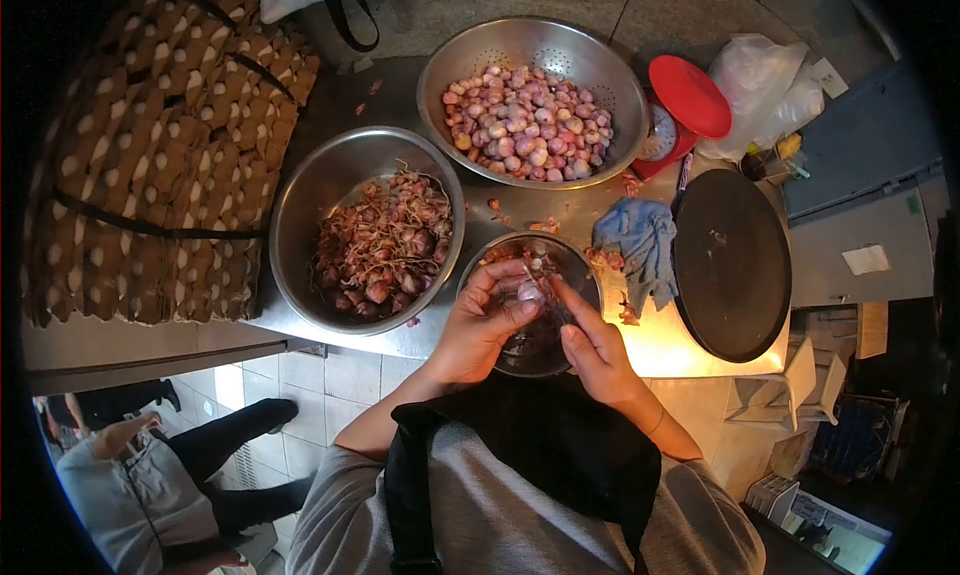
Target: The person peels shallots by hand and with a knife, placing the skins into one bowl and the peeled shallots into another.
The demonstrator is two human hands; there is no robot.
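Over a small metal bowl (520, 363), my left hand (488, 320) is closed on a peeled shallot (529, 291). Close beside it, my right hand (597, 345) has its fingers pinched at the shallot's side; what they hold is too small to make out. Dark skins lie inside the small bowl. To the left, a large metal bowl (290, 225) holds unpeeled shallots (385, 240) with dry roots. Behind the hands, a metal colander (625, 85) contains many peeled shallots (530, 125).
Stacked egg trays (150, 165) stand at the left. A blue cloth (640, 243), round black tray (733, 265), red scale (690, 97) and plastic bags (755, 80) are at the right. Another person (150, 495) is at the lower left.
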